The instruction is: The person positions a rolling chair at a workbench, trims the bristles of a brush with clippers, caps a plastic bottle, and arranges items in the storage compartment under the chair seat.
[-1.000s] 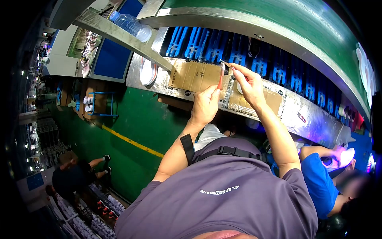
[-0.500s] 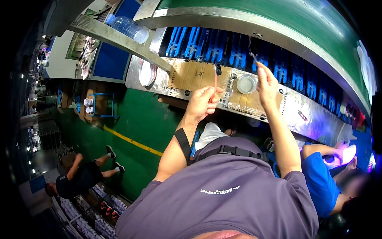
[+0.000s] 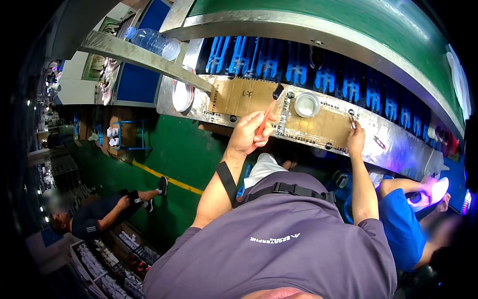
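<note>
Seen from the wearer's head, a torso in a purple-grey shirt with a black belt fills the near part of the scene. A green floor, crossed by a yellow line, spreads to the left, and a long green surface with a metal edge curves across the far side. Between torso and green surface runs a narrow metal bench, backed by a row of blue racks. On the right sits a co-worker in blue; on the left is another person in black. Printed cardboard lies flat along the middle of the bench. A clear bottle with a blue cap rests on its side at the far left. The left hand is raised just on the near side of the bench, its fingers closed around the handle of a brush; the red handle slants up and away, and the black bristles stand out over the cardboard. The right hand is at the right end of the cardboard, thumb and fingers pinched together on a small slender tool; whether its tip touches the cardboard cannot be told. Between the two hands, but farther off, a round tub with something whitish inside stands on the cardboard. A small dark and pinkish item lies on bare metal, right of the right hand.
</note>
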`<state>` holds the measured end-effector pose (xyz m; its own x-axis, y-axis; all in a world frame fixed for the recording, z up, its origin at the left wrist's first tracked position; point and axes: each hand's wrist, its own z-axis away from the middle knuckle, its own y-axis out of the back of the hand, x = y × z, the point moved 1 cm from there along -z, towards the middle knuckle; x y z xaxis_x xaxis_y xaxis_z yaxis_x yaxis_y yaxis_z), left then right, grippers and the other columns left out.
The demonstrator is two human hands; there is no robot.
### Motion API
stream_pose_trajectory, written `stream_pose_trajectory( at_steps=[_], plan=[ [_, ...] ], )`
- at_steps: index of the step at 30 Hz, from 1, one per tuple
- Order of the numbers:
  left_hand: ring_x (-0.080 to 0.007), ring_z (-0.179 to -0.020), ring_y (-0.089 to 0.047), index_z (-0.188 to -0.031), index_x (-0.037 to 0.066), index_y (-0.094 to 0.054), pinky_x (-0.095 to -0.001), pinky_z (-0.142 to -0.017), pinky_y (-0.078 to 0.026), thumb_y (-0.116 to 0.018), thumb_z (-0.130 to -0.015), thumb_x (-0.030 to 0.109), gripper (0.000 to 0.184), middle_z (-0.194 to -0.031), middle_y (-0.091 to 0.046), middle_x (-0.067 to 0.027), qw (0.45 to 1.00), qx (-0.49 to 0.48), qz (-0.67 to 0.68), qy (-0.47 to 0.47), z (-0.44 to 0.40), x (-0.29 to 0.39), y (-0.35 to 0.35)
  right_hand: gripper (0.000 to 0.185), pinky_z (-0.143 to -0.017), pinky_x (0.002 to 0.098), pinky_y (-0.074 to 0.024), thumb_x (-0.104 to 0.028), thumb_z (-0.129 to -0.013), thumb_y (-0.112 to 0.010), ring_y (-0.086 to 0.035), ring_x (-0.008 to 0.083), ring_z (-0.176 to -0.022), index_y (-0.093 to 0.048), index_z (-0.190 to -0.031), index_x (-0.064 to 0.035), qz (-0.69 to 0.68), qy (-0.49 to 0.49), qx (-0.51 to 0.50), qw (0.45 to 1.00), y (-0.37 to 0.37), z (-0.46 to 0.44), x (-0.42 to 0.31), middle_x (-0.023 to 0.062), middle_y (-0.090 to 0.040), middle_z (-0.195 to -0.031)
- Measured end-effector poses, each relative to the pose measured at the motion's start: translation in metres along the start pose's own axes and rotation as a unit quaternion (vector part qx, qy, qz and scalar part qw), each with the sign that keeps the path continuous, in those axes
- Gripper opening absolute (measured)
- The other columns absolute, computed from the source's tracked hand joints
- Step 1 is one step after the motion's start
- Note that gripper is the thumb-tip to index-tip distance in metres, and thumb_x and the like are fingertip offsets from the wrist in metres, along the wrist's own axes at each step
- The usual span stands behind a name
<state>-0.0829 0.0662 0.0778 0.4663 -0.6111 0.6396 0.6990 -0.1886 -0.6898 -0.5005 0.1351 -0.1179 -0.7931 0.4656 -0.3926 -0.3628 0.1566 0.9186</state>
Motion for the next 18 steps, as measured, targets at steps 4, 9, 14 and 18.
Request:
stream_pose_trajectory(
  at_steps=[4, 9, 14, 18],
  plan=[
    [-0.0051, -0.050, -0.036, -0.113, -0.002, -0.059, -0.0204, -0.043, -0.033, -0.045, -0.108, 0.028, 0.034, -0.065, -0.045, 0.0010, 0.998, -0.032, 0.055, -0.009, -0.004, -0.001, 0.001, 0.043, -0.095, 0.0480, -0.0472, -0.012, -0.091, -0.061, -0.057, 0.0413, -0.109, -0.058, -0.134, -0.0056, 0.024, -0.009, 0.009, 1.000, -0.007, 0.008, 0.001, 0.0228, -0.061, -0.117],
    [-0.0078, -0.061, -0.042, -0.116, 0.000, -0.061, -0.0205, -0.049, -0.035, -0.050, -0.106, 0.024, 0.029, -0.072, -0.048, 0.0000, 0.996, -0.062, 0.062, -0.026, -0.006, -0.003, 0.005, 0.028, -0.093, 0.0463, -0.0475, -0.012, -0.090, -0.062, -0.058, 0.0392, -0.105, -0.066, -0.117, -0.0038, 0.007, 0.052, 0.104, 0.993, 0.006, 0.014, -0.013, 0.0196, -0.064, -0.112],
    [-0.0103, -0.071, -0.047, -0.117, 0.002, -0.065, -0.0205, -0.053, -0.038, -0.057, -0.103, 0.018, 0.023, -0.080, -0.052, -0.0022, 0.998, -0.037, 0.022, -0.054, -0.009, -0.008, 0.005, 0.007, -0.079, 0.0438, -0.0477, -0.010, -0.088, -0.062, -0.059, 0.0336, -0.083, -0.066, -0.087, -0.0048, -0.118, 0.090, 0.093, 0.985, 0.031, 0.023, -0.057, 0.0131, -0.065, -0.082],
    [-0.0097, -0.070, -0.050, -0.114, 0.003, -0.066, -0.0211, -0.053, -0.040, -0.059, -0.102, 0.017, 0.020, -0.080, -0.056, -0.0021, 0.998, -0.026, 0.007, -0.059, -0.004, -0.005, 0.002, 0.011, -0.073, 0.0441, -0.0471, -0.010, -0.088, -0.059, -0.058, 0.0334, -0.075, -0.064, -0.080, -0.0042, -0.142, 0.115, 0.074, 0.980, 0.030, 0.025, -0.073, 0.0146, -0.061, -0.073]
  ],
)
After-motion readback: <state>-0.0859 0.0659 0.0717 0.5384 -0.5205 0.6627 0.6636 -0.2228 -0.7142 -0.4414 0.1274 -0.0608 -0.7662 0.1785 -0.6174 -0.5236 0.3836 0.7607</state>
